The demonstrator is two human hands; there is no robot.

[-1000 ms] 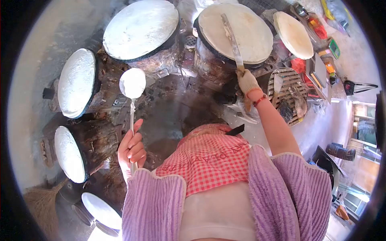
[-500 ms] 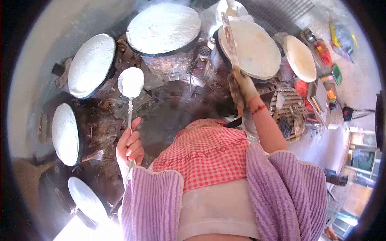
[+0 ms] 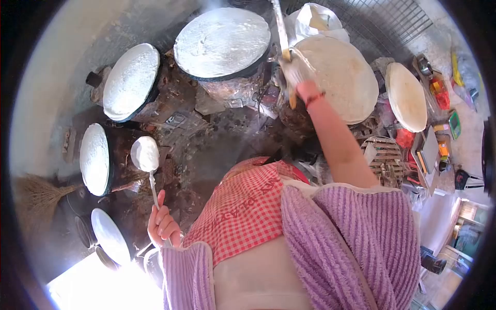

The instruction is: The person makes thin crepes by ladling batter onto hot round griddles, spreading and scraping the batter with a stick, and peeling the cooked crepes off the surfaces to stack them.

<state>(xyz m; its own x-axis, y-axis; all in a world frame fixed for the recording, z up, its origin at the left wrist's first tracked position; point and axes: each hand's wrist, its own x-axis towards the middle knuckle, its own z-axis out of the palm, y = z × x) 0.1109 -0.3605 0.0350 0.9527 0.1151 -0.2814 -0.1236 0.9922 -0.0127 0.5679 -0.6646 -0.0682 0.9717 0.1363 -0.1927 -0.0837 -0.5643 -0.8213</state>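
Observation:
My left hand (image 3: 164, 226) is closed around the handle of a ladle (image 3: 145, 154), whose bowl is coated in thick white batter. Ladle and hand are at the lower left, away from the griddles. Wearing a pale, stained glove, my right hand (image 3: 295, 73) grips a long flat stick (image 3: 281, 32) that points up and away from me. That hand is over the left edge of a griddle covered by a large pale flatbread (image 3: 338, 80); whether it touches the bread I cannot tell. To its left, a griddle (image 3: 222, 42) carries a wet white batter layer.
Two more batter-covered griddles (image 3: 132, 81) (image 3: 95, 159) stand at the left, and a pale round plate (image 3: 110, 236) below them. Another flatbread (image 3: 406, 97) lies at the right. A slatted round rack (image 3: 385, 160), a white bag (image 3: 315, 23) and a straw broom (image 3: 44, 194) are around.
My right hand with the stick has moved left and up, to the left edge of the flatbread's griddle. The ladle has come lower and left. The whole view has shifted slightly.

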